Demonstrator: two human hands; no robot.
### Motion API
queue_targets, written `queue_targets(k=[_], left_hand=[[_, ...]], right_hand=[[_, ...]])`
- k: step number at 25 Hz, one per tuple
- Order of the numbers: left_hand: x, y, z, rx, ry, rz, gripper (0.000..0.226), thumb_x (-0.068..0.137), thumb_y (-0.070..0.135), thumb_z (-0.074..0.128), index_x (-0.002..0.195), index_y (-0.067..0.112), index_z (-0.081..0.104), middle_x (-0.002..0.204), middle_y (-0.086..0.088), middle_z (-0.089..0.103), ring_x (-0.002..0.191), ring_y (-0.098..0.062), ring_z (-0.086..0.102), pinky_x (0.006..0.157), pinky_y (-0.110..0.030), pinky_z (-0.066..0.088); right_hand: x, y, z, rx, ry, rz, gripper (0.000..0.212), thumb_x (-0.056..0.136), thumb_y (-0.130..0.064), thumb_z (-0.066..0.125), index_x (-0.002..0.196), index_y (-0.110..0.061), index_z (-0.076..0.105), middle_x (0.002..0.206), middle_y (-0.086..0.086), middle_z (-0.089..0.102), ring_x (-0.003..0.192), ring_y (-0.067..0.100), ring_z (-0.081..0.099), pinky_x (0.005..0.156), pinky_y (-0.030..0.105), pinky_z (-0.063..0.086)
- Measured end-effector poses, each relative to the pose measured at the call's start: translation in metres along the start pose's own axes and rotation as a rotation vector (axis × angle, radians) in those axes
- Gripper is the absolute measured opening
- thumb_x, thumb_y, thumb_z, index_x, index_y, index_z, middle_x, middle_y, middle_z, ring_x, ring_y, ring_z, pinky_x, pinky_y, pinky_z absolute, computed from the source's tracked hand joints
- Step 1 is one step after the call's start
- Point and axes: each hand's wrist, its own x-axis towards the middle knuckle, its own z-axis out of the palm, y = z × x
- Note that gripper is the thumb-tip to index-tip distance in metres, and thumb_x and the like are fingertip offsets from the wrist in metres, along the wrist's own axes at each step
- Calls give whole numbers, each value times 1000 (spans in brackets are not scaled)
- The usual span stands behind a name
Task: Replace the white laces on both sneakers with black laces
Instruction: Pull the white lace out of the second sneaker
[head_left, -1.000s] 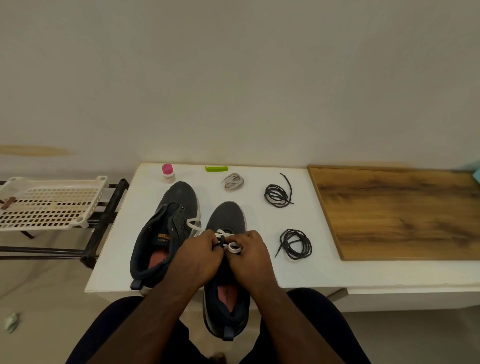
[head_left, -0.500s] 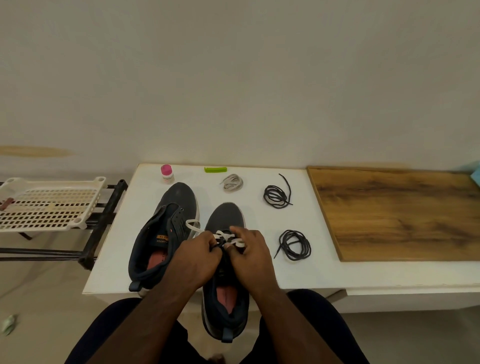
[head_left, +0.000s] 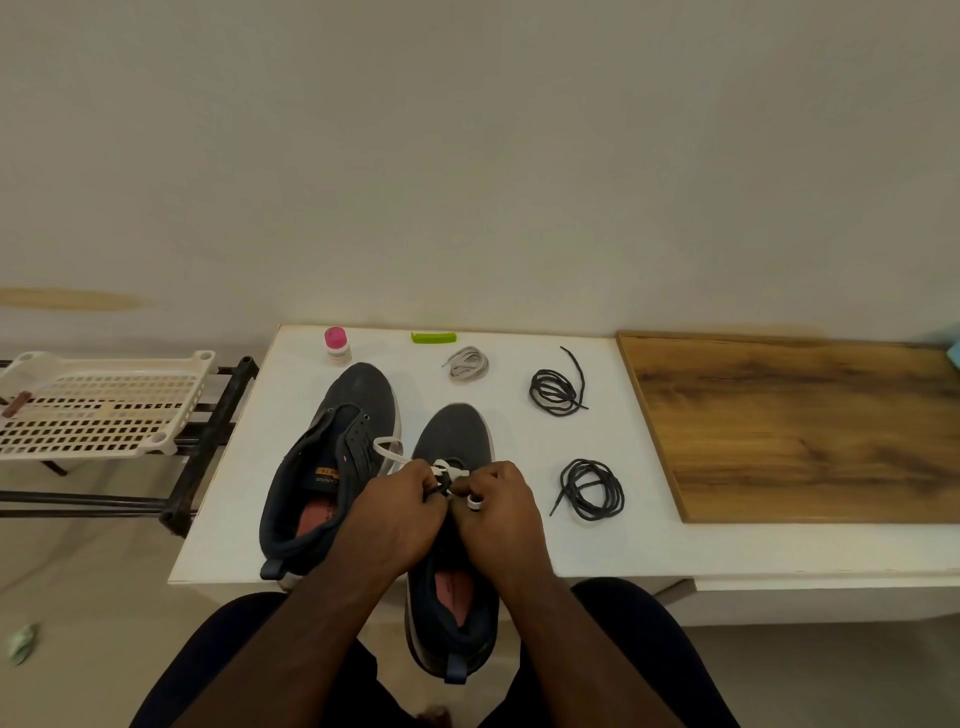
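Lying at lower centre of the frame on the white surface (head_left: 649, 540), the dark grey sneaker's (head_left: 457, 441) flat white lace (head_left: 441, 470) is pinched by the left hand (head_left: 397, 512) and right hand (head_left: 501, 514).

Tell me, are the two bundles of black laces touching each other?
Apart. The head view shows bare white table between the far black lace bundle and the near black lace bundle.

Pink-capped bottle (head_left: 337, 347), green clip (head_left: 433, 337), wooden board (head_left: 810, 426)
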Motion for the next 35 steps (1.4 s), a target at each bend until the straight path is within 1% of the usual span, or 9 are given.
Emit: queue_targets(k=[4,6,12,15,19,21,24,28,35], left_hand=[[0,-2,-3,-11,-7,-22,8,91,28,55,83,26,56,72,1,62,68,-12,59,58,-25,42],[0,-3,-3,-16,-10,-28,8,91,29,55,83,26,56,74,2,63,68,-11,59,57,-25,41],[-1,-3,-3,-2,-16,-10,8,89,32,57,82,28,54,73,2,63,67,-10,59,55,-22,38],[-2,-2,-5,1,-24,-1,8,89,33,58,83,29,53,73,3,63,68,-10,59,56,-23,40],[-5,1,-4,-23,-23,-2,12,88,38,60,83,29,55,74,4,64,69,-9,60,60,-24,46],[-5,1,-6,-46,17,-24,21,90,47,59,79,29,57,74,7,64,69,-4,58,57,-21,40],[2,0,-9,-52,132,35,15,94,39,59,82,31,60,81,11,63,73,-1,55,60,-14,33],[17,6,-12,5,133,247,24,94,11,58,114,19,71,110,5,65,100,-9,58,86,-13,39],[40,15,-10,171,-107,353,27,94,12,58,115,18,73,113,-2,70,105,-17,61,93,-28,43]], right_hand=[[3,3,-3,78,135,133,14,95,-11,55,85,-20,59,92,-4,60,83,9,57,69,14,45],[5,8,-10,280,202,256,16,99,-13,53,85,-20,57,90,0,64,81,16,65,66,27,59],[3,1,-13,399,253,235,11,100,-29,54,91,-31,60,90,-8,66,89,15,66,79,46,59],[6,4,-26,348,209,202,9,103,-35,52,110,-36,58,110,-15,64,104,12,63,86,28,54],[0,0,-32,271,124,183,53,98,-27,59,149,-27,43,137,-18,42,131,4,40,113,31,37],[-5,-1,-34,235,209,134,50,92,-22,64,140,-29,51,128,-22,50,117,4,52,100,29,46],[-11,-7,-35,362,-2,229,59,76,-31,68,133,-33,51,102,-11,61,87,8,63,74,27,54],[-13,-15,-22,182,-96,135,83,66,-41,69,143,-33,38,118,-15,46,112,7,51,96,27,48],[-6,-7,-19,247,66,224,42,83,-13,56,119,-35,48,105,-7,59,93,12,59,86,37,53]])
